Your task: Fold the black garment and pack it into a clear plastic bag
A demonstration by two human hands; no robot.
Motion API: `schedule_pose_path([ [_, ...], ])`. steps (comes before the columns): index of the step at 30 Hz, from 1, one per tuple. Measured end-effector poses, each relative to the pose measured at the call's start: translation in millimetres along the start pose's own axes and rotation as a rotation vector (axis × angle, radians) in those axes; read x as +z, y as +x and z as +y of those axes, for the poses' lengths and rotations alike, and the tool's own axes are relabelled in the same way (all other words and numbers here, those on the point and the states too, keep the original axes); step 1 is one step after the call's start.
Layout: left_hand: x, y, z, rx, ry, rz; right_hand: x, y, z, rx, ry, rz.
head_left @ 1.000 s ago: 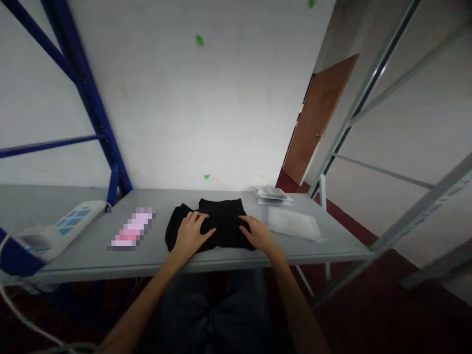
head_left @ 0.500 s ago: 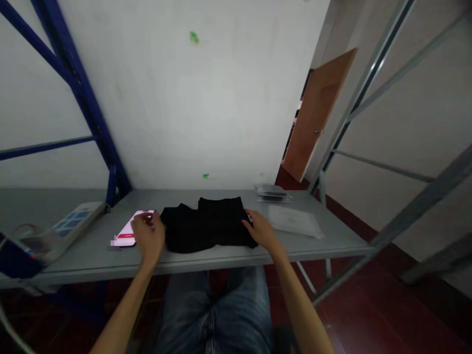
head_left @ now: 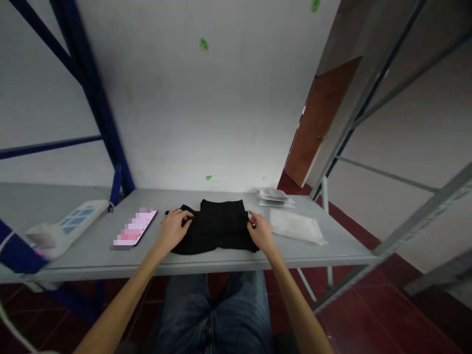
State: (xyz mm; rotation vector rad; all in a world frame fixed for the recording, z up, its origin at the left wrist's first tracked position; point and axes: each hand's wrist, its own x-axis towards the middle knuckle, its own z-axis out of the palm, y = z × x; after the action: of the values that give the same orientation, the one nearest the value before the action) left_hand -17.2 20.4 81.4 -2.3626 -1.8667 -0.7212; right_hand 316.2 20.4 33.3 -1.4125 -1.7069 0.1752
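A folded black garment (head_left: 221,223) lies flat on the grey tabletop in front of me; its exact kind cannot be told. Over its left part, my left hand (head_left: 173,228) rests with the fingers curled down onto the cloth, thumb towards the index finger. My right hand (head_left: 261,231) is at the garment's right edge, thumb and fingers bent in around the fabric. Both hands partly hide the cloth beneath them.
A lit phone (head_left: 136,227) lies left of the garment. Farther left is a white power strip (head_left: 79,219). On the right are a flat white packet (head_left: 295,225) and a small stack of packets (head_left: 273,196). Metal frame posts (head_left: 354,123) flank the table (head_left: 332,246).
My left hand has moved right, from beside the phone onto the garment's left part. My right hand stays at the right edge, its fingers more curled. The view has shifted slightly.
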Motion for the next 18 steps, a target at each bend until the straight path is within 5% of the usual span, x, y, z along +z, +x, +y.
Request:
schedule_pose_path([
  [7, -43.2, -40, -5, 0.246, -0.020, -0.067, -39, -36, 12, 0.016, 0.285, -0.103],
  [12, -47.8, -68, -12, 0.334, -0.078, -0.236, -49, -65, 0, -0.012, 0.283, -0.065],
  [18, -31.7, -26, 11, 0.269, 0.007, -0.095, -31, -44, -15, -0.057, 0.070, -0.085],
])
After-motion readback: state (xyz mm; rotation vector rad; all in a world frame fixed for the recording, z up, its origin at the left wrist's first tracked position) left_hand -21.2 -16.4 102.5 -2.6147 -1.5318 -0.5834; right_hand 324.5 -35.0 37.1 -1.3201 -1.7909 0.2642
